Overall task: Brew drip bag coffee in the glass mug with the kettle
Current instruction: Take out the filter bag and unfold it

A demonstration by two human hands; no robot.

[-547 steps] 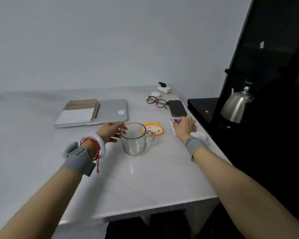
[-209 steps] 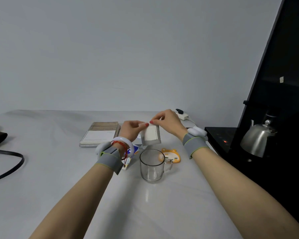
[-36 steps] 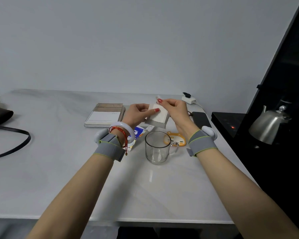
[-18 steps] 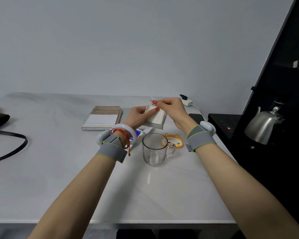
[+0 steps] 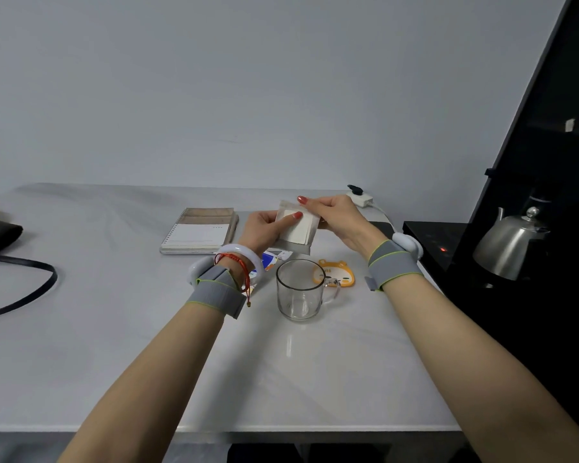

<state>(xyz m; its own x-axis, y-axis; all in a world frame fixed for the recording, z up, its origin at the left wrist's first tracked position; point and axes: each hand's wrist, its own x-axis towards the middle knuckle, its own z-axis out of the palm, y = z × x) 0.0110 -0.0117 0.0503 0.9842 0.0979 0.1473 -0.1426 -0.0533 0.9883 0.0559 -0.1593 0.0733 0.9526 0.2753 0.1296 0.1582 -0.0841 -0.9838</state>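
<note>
Drip bag is held above the white table, pinched between a person's left hand at its left edge and right hand at its top corner. The glass mug stands upright at 6 o'clock from the bag, with the steel kettle well apart at 3 o'clock.

I am at what looks like a home-office bench: a spiral notebook lies here, a charger to its right, a steel kettle farther right.
</note>
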